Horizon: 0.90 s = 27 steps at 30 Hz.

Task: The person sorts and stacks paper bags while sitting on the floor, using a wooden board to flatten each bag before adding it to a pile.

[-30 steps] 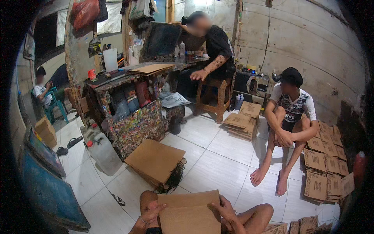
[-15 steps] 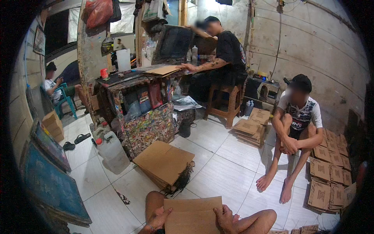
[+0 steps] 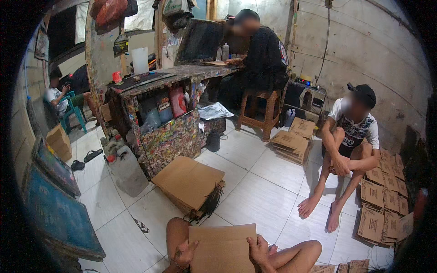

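A flat brown kraft-paper piece (image 3: 223, 250), possibly a bag, is held upright in front of my crossed legs. My left hand (image 3: 184, 255) is closed on its left edge, thumb on the near face. At the right edge my right hand (image 3: 258, 249) grips it the same way. The paper's lower end runs out of the picture. Just beyond my knees, on the floor, lies a stack of brown kraft-paper bags (image 3: 189, 181), with black cords (image 3: 213, 200) bunched at its right side.
A paint-crusted workbench (image 3: 168, 145) stands ahead; a person in black (image 3: 266, 57) works at it beside a brown stool (image 3: 259, 111). Another person (image 3: 350, 141) sits on the floor at right, near printed brown bags (image 3: 373, 223). Plastic jugs (image 3: 129, 170) and blue-framed screens (image 3: 61, 214) stand left.
The brown paper in my hands has risen slightly. At the bench, the person in black has drawn a brown sheet from the near left part toward themselves and leans over it.
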Available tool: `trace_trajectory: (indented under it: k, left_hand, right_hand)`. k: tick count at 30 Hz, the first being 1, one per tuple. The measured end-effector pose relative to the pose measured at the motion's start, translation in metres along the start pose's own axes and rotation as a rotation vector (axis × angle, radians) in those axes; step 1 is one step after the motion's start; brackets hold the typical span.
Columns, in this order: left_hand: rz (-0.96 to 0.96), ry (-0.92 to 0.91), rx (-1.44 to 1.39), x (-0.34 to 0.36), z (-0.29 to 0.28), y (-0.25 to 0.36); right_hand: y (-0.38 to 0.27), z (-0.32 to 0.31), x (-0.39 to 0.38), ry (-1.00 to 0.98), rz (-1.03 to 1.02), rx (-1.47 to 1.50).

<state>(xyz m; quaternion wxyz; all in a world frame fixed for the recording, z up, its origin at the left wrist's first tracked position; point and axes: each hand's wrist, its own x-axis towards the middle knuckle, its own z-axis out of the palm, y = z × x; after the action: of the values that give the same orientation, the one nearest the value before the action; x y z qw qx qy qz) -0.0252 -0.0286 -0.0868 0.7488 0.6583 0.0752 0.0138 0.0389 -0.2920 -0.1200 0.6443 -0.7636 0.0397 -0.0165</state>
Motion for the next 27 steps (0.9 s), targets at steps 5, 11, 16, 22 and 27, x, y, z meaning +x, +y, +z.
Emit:
trace_trajectory:
  k: [5, 11, 16, 22, 27]
  left_hand:
    - [-0.181, 0.097, -0.066, 0.010, -0.024, -0.068]
    - [-0.111, 0.146, -0.200, 0.004, -0.002, -0.042]
    - [-0.170, 0.223, -0.086, -0.012, -0.006, -0.053]
    - [-0.212, 0.200, -0.015, -0.004, 0.002, -0.050]
    - [-0.210, 0.200, 0.021, 0.000, -0.008, -0.048]
  right_hand:
    - [-0.013, 0.007, -0.002, 0.020, -0.095, -0.146]
    - [-0.031, 0.000, -0.017, 0.027, -0.055, -0.403]
    - [-0.060, -0.007, -0.013, -0.022, 0.190, -0.575]
    - [0.009, -0.002, -0.006, -0.036, 0.170, -0.188]
    - [0.019, -0.013, -0.023, -0.262, 0.227, -0.075]
